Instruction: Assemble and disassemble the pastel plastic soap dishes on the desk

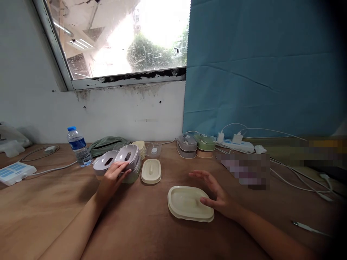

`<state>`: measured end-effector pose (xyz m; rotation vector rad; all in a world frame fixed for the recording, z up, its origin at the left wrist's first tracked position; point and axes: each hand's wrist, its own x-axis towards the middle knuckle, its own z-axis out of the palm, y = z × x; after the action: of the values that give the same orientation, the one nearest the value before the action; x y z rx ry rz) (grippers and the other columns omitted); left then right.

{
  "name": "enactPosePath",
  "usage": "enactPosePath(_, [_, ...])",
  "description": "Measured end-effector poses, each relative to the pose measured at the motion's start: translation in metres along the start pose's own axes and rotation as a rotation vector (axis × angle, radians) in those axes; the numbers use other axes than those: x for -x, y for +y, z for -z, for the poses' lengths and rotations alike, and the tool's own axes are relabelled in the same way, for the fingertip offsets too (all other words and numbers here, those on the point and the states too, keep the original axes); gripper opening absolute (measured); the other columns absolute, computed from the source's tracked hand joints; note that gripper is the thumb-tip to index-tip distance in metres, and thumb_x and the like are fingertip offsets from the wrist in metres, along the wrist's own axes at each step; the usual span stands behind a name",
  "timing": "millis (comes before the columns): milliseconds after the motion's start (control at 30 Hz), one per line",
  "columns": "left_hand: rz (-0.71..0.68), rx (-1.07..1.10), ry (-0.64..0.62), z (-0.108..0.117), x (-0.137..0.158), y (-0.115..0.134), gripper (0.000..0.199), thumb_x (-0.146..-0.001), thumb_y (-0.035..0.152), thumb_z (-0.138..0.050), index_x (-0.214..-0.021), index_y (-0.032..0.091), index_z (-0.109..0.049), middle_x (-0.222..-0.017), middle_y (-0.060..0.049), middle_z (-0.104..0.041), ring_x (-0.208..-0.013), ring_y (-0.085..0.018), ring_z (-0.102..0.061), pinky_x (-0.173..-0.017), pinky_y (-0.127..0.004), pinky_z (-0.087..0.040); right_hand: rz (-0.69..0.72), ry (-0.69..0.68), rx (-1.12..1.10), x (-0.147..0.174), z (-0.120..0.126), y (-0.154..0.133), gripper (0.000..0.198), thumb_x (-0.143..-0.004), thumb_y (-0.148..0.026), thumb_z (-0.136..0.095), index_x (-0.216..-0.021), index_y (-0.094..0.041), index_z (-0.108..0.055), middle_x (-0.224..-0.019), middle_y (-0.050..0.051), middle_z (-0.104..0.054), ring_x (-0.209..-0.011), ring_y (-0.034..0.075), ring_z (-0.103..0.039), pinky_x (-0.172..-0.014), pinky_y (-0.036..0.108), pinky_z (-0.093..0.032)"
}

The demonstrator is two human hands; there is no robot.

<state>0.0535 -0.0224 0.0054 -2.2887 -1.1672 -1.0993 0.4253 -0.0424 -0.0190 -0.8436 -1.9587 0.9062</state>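
Observation:
My left hand (pixel 112 178) reaches to a stack of small oval boxes. Its fingers lie on the near edge of the upper lilac container (pixel 131 153), with the thumb just below. A second lilac container (pixel 103 160) stands beside it, and both have a dark slot in the middle. Under the stack shows a pale green box (pixel 133 176). Spread over the right end of a large cream lid (pixel 187 204) is my right hand (pixel 214 195), thumb apart from the fingers and nothing gripped. A smaller cream lid (pixel 151 171) lies between the hands.
Behind the stack are a green pouch (pixel 108 144), more cream lids (pixel 139 146) and a clear lid (pixel 153 150). A water bottle (pixel 78 146) stands left. Grey (pixel 187 144) and green (pixel 205 142) lunch boxes sit at the back; power strips (pixel 17 172) and cables lie at both sides.

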Motion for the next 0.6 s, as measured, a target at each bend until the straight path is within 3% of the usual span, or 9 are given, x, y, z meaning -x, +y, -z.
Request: enactPosePath(600, [0.034, -0.038, -0.091, -0.011, 0.004, -0.01, 0.032, -0.085, 0.03, -0.043, -0.115, 0.018, -0.046, -0.107, -0.008, -0.055, -0.103, -0.021, -0.05, -0.09, -0.038, -0.042, 0.024, 0.024, 0.0, 0.0, 0.001, 0.001, 0.056, -0.074, -0.04, -0.055, -0.121, -0.025, -0.028, -0.125, 0.01, -0.041, -0.12, 0.025, -0.034, -0.102, 0.045, -0.023])
